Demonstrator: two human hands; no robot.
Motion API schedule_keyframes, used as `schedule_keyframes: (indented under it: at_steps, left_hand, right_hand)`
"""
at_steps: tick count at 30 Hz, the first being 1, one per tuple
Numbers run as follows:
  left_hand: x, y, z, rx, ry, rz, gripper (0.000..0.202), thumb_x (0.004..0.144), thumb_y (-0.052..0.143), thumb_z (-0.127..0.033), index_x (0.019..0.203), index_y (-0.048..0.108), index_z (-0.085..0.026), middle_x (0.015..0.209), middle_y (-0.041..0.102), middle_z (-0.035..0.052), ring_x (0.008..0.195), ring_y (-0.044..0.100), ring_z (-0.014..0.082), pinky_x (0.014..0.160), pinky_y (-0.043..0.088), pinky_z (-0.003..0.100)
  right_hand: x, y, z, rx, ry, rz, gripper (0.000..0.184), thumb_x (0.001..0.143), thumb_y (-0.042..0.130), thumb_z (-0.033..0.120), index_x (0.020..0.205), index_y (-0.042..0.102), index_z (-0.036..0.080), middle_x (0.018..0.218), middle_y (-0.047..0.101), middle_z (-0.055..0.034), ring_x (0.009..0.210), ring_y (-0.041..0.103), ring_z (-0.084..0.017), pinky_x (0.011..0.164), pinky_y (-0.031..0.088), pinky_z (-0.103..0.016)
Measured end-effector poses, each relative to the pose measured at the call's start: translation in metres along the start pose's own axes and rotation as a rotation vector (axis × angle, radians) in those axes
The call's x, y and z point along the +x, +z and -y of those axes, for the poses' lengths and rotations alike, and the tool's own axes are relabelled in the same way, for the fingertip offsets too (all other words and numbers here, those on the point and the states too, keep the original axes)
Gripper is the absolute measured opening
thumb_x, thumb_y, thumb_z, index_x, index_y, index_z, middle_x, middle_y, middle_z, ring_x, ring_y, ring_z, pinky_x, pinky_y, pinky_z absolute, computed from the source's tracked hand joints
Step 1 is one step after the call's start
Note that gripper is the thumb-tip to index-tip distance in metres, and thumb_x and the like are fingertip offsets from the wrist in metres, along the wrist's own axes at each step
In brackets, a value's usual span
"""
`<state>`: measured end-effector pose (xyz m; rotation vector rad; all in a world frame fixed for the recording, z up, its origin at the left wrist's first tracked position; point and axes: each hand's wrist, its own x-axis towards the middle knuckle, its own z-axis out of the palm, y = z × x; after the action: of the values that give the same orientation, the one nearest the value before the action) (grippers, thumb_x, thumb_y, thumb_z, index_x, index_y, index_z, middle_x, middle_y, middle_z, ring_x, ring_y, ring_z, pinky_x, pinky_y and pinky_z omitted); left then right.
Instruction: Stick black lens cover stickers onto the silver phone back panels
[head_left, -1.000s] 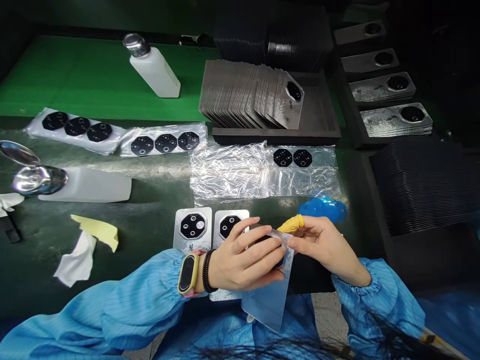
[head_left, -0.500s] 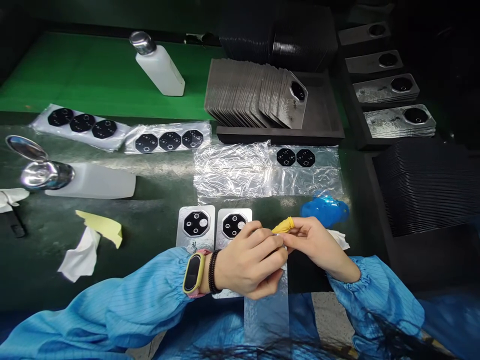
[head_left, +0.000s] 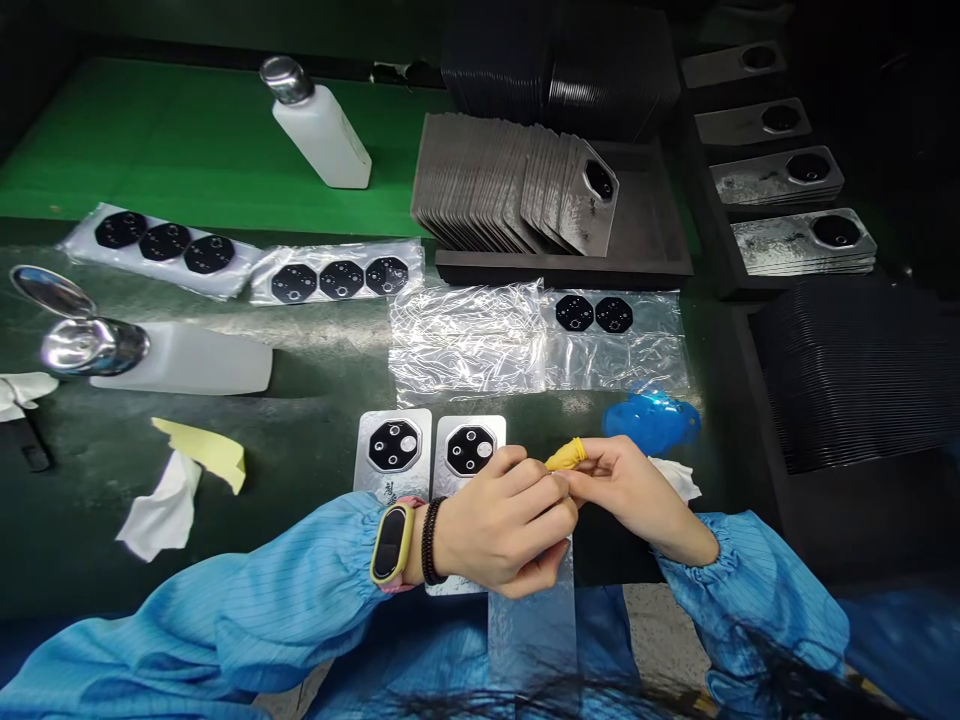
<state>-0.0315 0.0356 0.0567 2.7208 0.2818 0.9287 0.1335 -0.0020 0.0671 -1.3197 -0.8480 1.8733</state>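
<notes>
My left hand [head_left: 506, 525], with a watch and a beaded bracelet on its wrist, is closed round a thin glossy panel [head_left: 531, 630]. The panel reaches down toward my lap, its upper part hidden by the fingers. My right hand [head_left: 626, 485] meets the left fingertips in a pinch, a yellow finger cot [head_left: 567, 455] on one finger. What lies in that pinch is hidden. Just left of the hands, two silvery phone back panels with black octagonal camera plates lie side by side, the left one [head_left: 373, 470] and the right one [head_left: 450, 470], partly covered by my left hand.
Clear film sheets [head_left: 465, 345] with black octagonal pieces lie ahead. Behind them a dark tray [head_left: 555, 268] holds stacked panels. White pump bottles [head_left: 322, 140] stand and lie at left. Blue film bits [head_left: 651, 420] sit by my right hand; more racks [head_left: 847, 370] are right.
The hands stay together with only slight finger shifts. The left hand is turned a little, and the upper edge of the held panel no longer shows at the fingertips.
</notes>
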Motion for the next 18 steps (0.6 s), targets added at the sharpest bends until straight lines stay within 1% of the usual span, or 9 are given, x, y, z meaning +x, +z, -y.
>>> schedule_keyframes:
  at_steps: [4,8,10,14,16,18]
  left_hand:
    - [-0.001,0.0,0.001,-0.005,0.024,0.008,0.017,0.083,0.04,-0.016,0.081,0.057,-0.016,0.072,0.061,0.0024,0.065,0.046,0.0162,0.066,0.035,0.033]
    - [-0.002,0.001,0.001,-0.011,0.01,0.015,0.015,0.081,0.042,-0.014,0.083,0.057,-0.015,0.073,0.06,0.0025,0.065,0.045,0.0164,0.065,0.034,0.033]
    - [-0.003,0.002,0.001,-0.008,0.019,0.005,0.014,0.081,0.042,-0.013,0.081,0.056,-0.015,0.07,0.059,0.0014,0.063,0.044,0.016,0.063,0.034,0.032]
    - [-0.003,-0.001,0.002,-0.001,0.075,-0.036,0.015,0.081,0.041,-0.011,0.074,0.053,-0.016,0.058,0.053,-0.0023,0.059,0.045,0.0145,0.063,0.036,0.03]
    - [-0.002,-0.004,0.005,0.014,0.082,-0.078,0.016,0.083,0.039,-0.013,0.077,0.053,-0.016,0.06,0.055,-0.0025,0.06,0.049,0.0138,0.065,0.037,0.029]
    - [0.0,-0.007,0.007,0.032,0.083,-0.143,0.016,0.085,0.039,-0.014,0.079,0.053,-0.015,0.062,0.057,-0.0023,0.061,0.052,0.0133,0.066,0.038,0.029]
  right_hand:
    - [0.001,-0.001,-0.003,-0.018,-0.015,-0.004,0.02,0.068,0.073,0.032,0.071,0.064,0.015,0.065,0.062,0.0034,0.059,0.055,-0.009,0.06,0.047,-0.023]
    - [0.002,0.0,-0.003,-0.028,-0.019,-0.003,0.022,0.067,0.075,0.035,0.069,0.064,0.015,0.064,0.062,0.003,0.059,0.055,-0.009,0.059,0.047,-0.024]
    - [0.002,0.0,-0.001,-0.034,-0.023,-0.008,0.025,0.067,0.075,0.038,0.069,0.064,0.015,0.064,0.062,0.0025,0.059,0.055,-0.01,0.059,0.048,-0.024]
    - [-0.001,-0.004,0.005,-0.058,-0.081,-0.084,0.028,0.068,0.074,0.043,0.074,0.067,0.016,0.068,0.065,0.0005,0.061,0.058,-0.011,0.061,0.05,-0.026]
    - [-0.003,-0.006,0.007,-0.061,-0.099,-0.099,0.029,0.068,0.075,0.044,0.075,0.068,0.017,0.068,0.066,0.0003,0.062,0.059,-0.012,0.062,0.051,-0.026]
    - [-0.003,-0.006,0.007,-0.045,-0.086,-0.077,0.03,0.067,0.076,0.044,0.075,0.068,0.017,0.067,0.066,0.0008,0.061,0.059,-0.011,0.062,0.052,-0.027]
